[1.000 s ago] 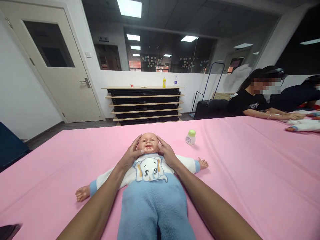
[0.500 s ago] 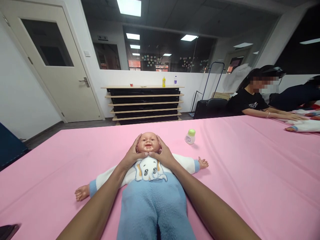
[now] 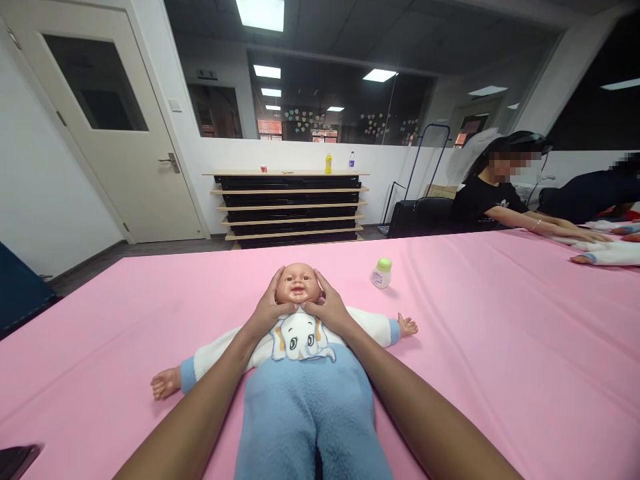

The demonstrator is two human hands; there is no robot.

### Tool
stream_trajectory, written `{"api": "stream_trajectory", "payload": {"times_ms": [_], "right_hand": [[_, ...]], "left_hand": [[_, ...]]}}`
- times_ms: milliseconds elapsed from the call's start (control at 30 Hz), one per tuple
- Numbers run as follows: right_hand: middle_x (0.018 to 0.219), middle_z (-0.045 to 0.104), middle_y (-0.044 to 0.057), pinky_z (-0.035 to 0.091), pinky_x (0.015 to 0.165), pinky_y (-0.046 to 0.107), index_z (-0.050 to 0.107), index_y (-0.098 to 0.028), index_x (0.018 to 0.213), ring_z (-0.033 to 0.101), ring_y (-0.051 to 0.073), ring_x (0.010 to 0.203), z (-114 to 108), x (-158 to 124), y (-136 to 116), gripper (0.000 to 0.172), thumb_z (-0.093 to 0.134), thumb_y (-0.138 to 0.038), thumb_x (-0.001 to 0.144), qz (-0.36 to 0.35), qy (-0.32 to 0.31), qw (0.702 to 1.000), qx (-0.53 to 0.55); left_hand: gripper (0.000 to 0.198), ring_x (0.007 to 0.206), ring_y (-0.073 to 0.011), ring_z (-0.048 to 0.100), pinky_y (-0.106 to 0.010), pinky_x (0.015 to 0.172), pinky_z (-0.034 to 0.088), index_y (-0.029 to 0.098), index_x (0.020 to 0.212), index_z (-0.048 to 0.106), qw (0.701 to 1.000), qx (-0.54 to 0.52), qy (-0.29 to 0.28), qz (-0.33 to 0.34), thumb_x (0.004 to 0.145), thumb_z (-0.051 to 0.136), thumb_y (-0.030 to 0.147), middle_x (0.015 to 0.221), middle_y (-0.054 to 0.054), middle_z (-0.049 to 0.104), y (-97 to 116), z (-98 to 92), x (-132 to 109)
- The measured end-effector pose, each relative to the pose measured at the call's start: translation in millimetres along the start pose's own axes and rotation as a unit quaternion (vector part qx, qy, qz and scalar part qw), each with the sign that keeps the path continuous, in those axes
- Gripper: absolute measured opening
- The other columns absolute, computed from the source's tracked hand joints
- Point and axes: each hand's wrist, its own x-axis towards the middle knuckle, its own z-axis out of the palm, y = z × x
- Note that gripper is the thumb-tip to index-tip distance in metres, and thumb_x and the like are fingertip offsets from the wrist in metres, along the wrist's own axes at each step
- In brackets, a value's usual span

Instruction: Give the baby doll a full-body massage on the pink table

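Left hand, right hand clasping doll's head between them; green-capped bottle near (contents unclear).

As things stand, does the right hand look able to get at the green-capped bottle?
Probably yes: only pink cloth shows between the right hand and the bottle, which stands beyond it, to the right. The hand is against the doll's head, so it would likely have to come away first.

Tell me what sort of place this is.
Probably an indoor training room: a baby doll lies on a pink-covered table, and farther along, a person in a black T-shirt leans toward what looks like a second doll.
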Motion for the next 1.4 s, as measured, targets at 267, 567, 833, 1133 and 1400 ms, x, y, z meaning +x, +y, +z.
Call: {"api": "stream_trajectory", "payload": {"times_ms": [267,567,833,1133,1400], "right_hand": [[0.148,0.040,0.006,0.039,0.109,0.042,0.024,-0.025,0.152,0.048,0.027,0.129,-1.0,-1.4,-5.1,0.093,0.071,-0.030,0.072,0.003,-0.021,0.999,-0.040],[0.145,0.044,0.004,0.041,0.107,0.039,0.024,-0.023,0.152,0.047,0.026,0.128,-2.5,-1.7,-10.3,0.088,0.065,-0.025,0.074,0.027,-0.025,0.999,-0.029],[0.150,0.037,0.000,0.029,0.116,0.043,0.028,-0.025,0.151,0.034,0.026,0.139,-4.7,-0.1,-9.1,0.084,0.061,-0.022,0.074,0.032,-0.024,0.999,-0.012],[0.148,0.040,0.008,0.034,0.113,0.044,0.029,-0.022,0.150,0.038,0.029,0.137,-1.2,-3.1,-8.2,0.098,0.079,-0.043,0.068,0.000,-0.020,1.000,-0.018],[0.152,0.034,0.004,0.022,0.119,0.044,0.035,-0.022,0.148,0.029,0.024,0.143,-5.0,1.7,-3.8,0.069,0.055,-0.052,0.088,0.011,-0.017,1.000,0.016]], "left_hand": [[0.109,0.133,-0.0275,0.045,-0.044,0.114,0.039,0.031,0.152,0.014,1.000,0.006,0.003,-0.005,0.062,0.076,0.024,0.152,-0.008,0.034,0.8,1.0,-0.3],[0.104,0.132,-0.0285,0.047,-0.045,0.110,0.043,0.032,0.151,0.019,0.997,-0.077,-0.016,-0.018,0.063,0.073,0.019,0.150,-0.007,0.038,-2.8,-2.1,1.4],[0.096,0.129,-0.0279,0.050,-0.044,0.111,0.042,0.032,0.149,0.027,0.993,-0.110,-0.012,-0.029,0.064,0.070,0.020,0.150,-0.006,0.038,-1.9,-6.8,-0.1],[0.111,0.133,-0.0288,0.046,-0.045,0.115,0.038,0.029,0.149,0.026,0.999,0.021,0.037,0.009,0.055,0.084,0.029,0.147,-0.008,0.041,4.0,3.1,-0.4],[0.082,0.135,-0.0278,0.044,-0.048,0.114,0.038,0.035,0.145,0.034,0.994,-0.104,0.010,-0.019,0.071,0.071,0.032,0.151,-0.003,0.036,0.6,-2.6,-0.5]]}}
